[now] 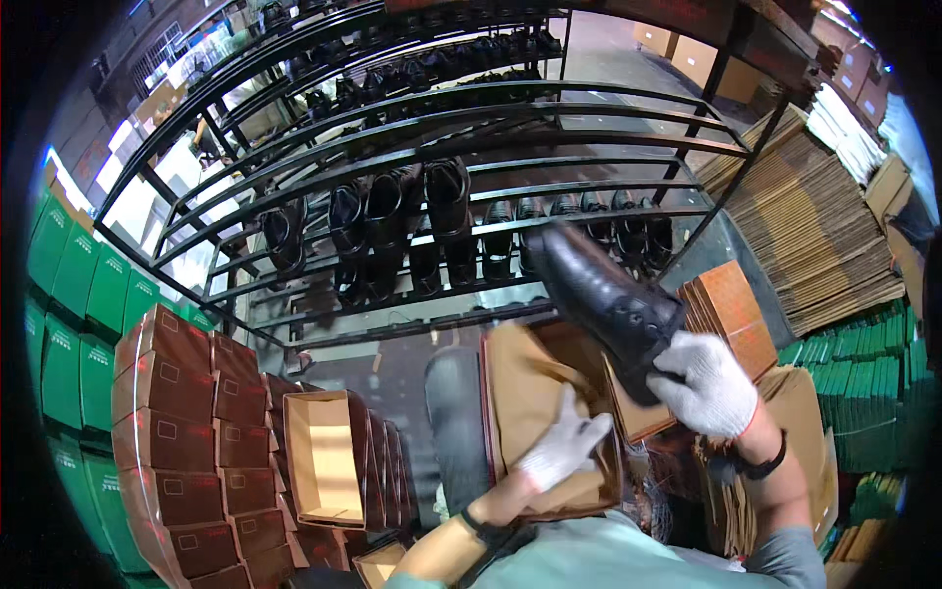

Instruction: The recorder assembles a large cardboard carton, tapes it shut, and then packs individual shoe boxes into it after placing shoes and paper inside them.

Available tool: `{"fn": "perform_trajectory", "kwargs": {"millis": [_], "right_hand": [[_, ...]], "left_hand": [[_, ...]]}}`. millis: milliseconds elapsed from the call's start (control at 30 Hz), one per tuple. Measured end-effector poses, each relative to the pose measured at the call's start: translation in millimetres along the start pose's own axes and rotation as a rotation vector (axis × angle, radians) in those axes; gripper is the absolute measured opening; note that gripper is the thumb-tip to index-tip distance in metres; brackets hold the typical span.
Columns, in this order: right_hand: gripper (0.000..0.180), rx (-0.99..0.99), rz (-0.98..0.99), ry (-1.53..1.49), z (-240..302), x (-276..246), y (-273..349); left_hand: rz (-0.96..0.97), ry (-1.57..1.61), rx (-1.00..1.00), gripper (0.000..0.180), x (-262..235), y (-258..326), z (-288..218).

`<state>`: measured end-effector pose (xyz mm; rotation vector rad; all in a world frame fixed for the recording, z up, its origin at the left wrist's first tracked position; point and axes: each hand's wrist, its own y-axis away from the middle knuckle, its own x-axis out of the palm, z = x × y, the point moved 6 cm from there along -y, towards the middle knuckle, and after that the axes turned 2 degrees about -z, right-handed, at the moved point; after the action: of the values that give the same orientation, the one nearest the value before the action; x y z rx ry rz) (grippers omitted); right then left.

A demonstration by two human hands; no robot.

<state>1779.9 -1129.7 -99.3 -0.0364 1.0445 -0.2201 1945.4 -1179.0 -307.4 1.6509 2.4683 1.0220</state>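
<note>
— What do we see around us here?
— We face a tall black metal rack [412,147] holding rows of black shoes [392,211].
— And beside it?
— Stacked reddish-brown cardboard boxes [182,422] and green cartons [69,294] on our left, flattened corrugated cardboard sheets [814,226] on our right, grey concrete floor [608,49] beyond.

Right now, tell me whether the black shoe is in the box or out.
Out: the right hand holds the black shoe above the open shoebox.

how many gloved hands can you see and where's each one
2. The left hand rests on brown paper inside the open shoe box at lower centre. The right hand is higher to the right, its grip closed on a black shoe. No others visible.
</note>
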Motion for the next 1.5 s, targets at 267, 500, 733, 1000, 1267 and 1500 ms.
{"fn": "perform_trajectory", "kwargs": {"millis": [267,500,733,1000,1267,1500], "right_hand": [[0.027,-0.592,0.084,0.368,25,93,-59],[0.041,0.429,-0.682,-0.193,-264,192,58],[0.064,1.094,0.254,0.013,-462,448,288],[0.040,0.975,0.155,0.184,-432,400,266],[0.033,1.038,-0.672,-0.796,-215,106,212],[0.125,0.493,-0.087,-0.681,-80,166,169]], "left_hand": [[0.068,-0.822,0.916,0.017,57,75,-39],[-0.322,-1.380,0.767,0.087,-37,-17,-93],[-0.208,-1.414,0.693,0.099,-4,-36,-89],[-0.321,-1.240,0.300,0.098,-17,-2,-97],[-0.480,-0.241,0.154,0.099,-58,101,47],[-0.372,-0.387,0.343,0.127,-20,112,25]]}}
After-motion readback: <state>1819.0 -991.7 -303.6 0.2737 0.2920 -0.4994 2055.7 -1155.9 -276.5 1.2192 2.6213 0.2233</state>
